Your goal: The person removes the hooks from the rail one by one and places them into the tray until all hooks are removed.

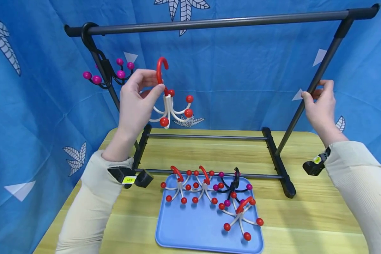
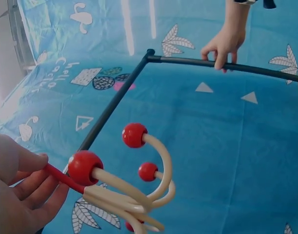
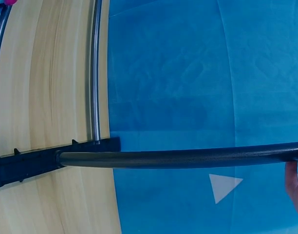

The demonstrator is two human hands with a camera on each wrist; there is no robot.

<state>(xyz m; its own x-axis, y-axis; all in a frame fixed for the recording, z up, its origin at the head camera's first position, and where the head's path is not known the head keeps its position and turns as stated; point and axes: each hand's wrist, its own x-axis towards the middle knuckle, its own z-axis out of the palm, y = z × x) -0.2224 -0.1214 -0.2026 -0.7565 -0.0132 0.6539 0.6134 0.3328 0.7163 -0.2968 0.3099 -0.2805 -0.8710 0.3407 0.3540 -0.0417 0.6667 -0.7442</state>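
My left hand (image 1: pixel 138 97) pinches the red hook of a white hanger (image 1: pixel 168 102) between thumb and fingers, below the rack's top bar (image 1: pixel 209 24). This hanger has several curved arms with red ball tips; in the left wrist view its arms (image 2: pixel 161 165) point away from the palm. At the right, my right hand (image 1: pixel 322 106) grips the rack's slanting upright post (image 1: pixel 317 79), thumb in front and fingers behind. A black hanger with magenta balls (image 1: pixel 106 68) hangs by its hook from the left end of the top bar.
On the wooden table (image 1: pixel 320 211), a blue tray (image 1: pixel 190 229) holds three white hangers with red balls and a black hanger (image 1: pixel 233 185) with magenta balls. The rack's black feet (image 1: pixel 280 169) and lower rods stand behind it. A blue patterned cloth (image 1: pixel 241 77) hangs at the back.
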